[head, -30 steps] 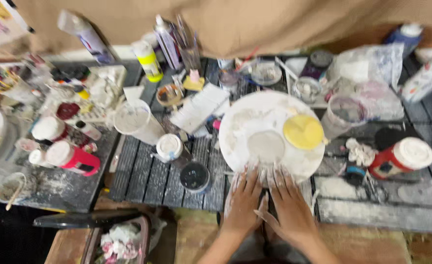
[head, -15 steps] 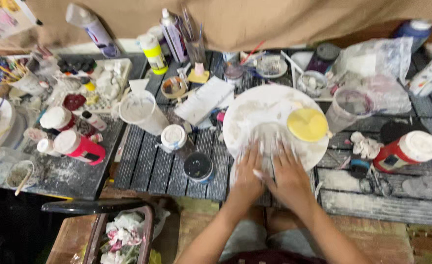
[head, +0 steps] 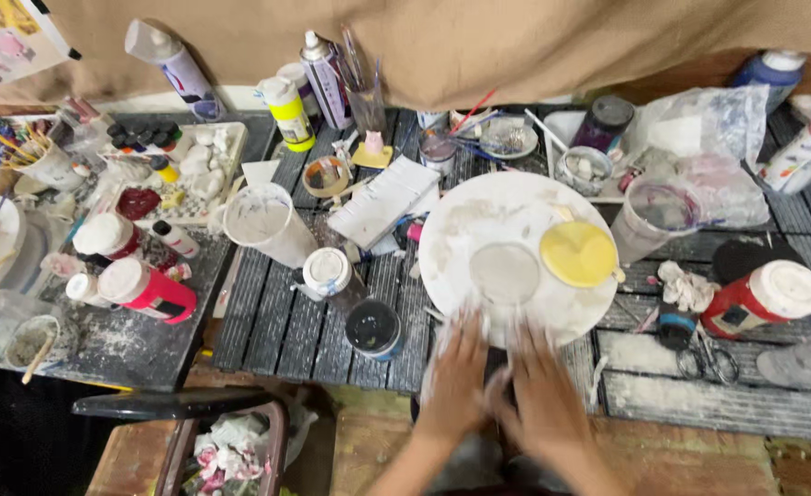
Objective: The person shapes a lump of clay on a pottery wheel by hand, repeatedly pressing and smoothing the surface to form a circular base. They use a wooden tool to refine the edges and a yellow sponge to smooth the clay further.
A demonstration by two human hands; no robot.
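My left hand (head: pixel 456 367) and my right hand (head: pixel 545 397) are side by side at the near edge of the slatted table, both blurred by motion and touching each other at the thumbs. I see nothing held in either; the fingers point away from me. Just beyond the fingertips lies a big round white plate (head: pixel 465 234), smeared with dried white. On it rest a yellow round lid (head: pixel 578 253) and a pale grey disc (head: pixel 505 273).
Left of the plate stand a small dark jar (head: pixel 373 329), a white-capped jar (head: pixel 328 274) and a white plastic cup (head: pixel 260 220). A red white-capped bottle (head: pixel 764 298) and scissors (head: pixel 704 360) lie to the right. Spray cans, brushes and paint bottles crowd the back.
Both hands have drawn back toward me, from resting on the plate's near rim to just off it. The view has shifted slightly.
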